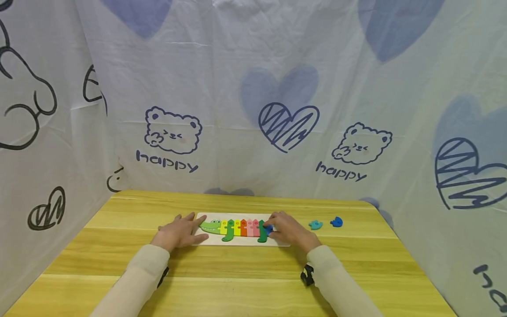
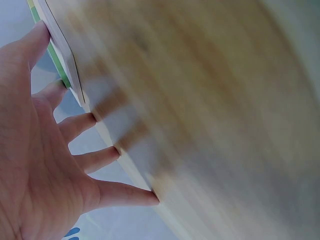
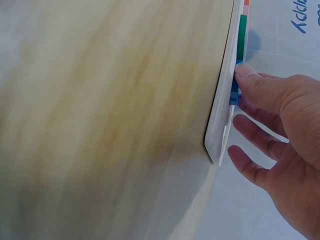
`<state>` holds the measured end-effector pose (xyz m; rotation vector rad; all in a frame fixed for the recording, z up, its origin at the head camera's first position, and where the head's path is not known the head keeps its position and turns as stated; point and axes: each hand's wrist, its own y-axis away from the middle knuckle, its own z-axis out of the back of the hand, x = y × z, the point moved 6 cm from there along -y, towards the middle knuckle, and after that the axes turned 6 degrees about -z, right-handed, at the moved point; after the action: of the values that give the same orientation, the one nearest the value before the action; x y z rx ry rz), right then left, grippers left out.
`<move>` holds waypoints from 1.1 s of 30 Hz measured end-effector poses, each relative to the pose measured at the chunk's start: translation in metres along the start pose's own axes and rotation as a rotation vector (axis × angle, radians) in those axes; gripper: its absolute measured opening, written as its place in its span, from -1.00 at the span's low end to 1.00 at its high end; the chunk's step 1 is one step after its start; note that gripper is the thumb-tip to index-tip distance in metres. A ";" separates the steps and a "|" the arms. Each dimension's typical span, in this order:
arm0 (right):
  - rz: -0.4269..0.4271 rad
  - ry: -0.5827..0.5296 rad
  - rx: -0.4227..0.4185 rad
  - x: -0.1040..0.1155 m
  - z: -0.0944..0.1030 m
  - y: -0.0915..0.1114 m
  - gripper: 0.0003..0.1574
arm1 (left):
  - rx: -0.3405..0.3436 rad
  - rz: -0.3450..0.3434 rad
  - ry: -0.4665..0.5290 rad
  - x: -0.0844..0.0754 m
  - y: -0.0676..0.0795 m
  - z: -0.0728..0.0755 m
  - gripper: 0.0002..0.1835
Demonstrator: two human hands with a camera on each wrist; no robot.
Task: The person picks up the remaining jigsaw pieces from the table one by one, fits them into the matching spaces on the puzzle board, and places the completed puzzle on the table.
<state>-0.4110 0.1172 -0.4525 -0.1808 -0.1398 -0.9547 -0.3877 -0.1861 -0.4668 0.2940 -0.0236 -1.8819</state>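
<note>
Arms (image 1: 132, 277) are reaching forward across the surface (image 1: 225, 286). The left hand (image 1: 180, 231), fingers spread, is touching the left end of a crocodile puzzle (image 1: 243, 228) lying between both hands; the right hand (image 1: 288, 227) is pinching a blue piece (image 3: 234, 92) at the puzzle's right end.

Here's the table (image 1: 233, 281), and I'm getting wood-look grain, smooth, with a soft sheen! On it, the white board (image 1: 243, 242) reads flat, matt and smooth. Its crocodile pieces (image 1: 243, 227) carry smooth, even colour; painted wood or plastic, I can't call it. Over right, loose pieces (image 1: 315, 225), equally smooth. Far side, creased, cloth-like sheet (image 1: 222, 154); near side, matt fabric sleeves (image 1: 132, 277).
</note>
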 end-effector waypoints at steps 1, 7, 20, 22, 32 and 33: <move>-0.004 -0.007 0.002 0.000 0.000 0.000 -0.59 | 0.000 0.000 0.000 0.000 0.000 0.000 -0.15; -0.013 -0.029 0.011 -0.001 0.001 0.000 -0.58 | 0.000 0.001 -0.001 0.001 -0.001 -0.001 -0.16; -0.029 -0.046 -0.024 -0.017 0.020 0.017 -0.58 | -0.002 0.009 0.005 0.001 0.000 -0.002 -0.16; -0.023 -0.021 -0.030 -0.022 0.022 0.020 -0.59 | -0.001 0.010 0.004 0.002 0.000 -0.002 -0.16; -0.069 0.019 -0.047 -0.054 0.031 0.042 -0.59 | -0.002 0.004 -0.005 0.001 0.000 0.000 -0.17; -0.078 0.024 -0.046 -0.057 0.031 0.044 -0.59 | -0.002 0.003 -0.005 0.000 0.000 0.000 -0.17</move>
<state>-0.4084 0.1941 -0.4377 -0.2078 -0.1035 -1.0384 -0.3879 -0.1864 -0.4669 0.2876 -0.0251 -1.8796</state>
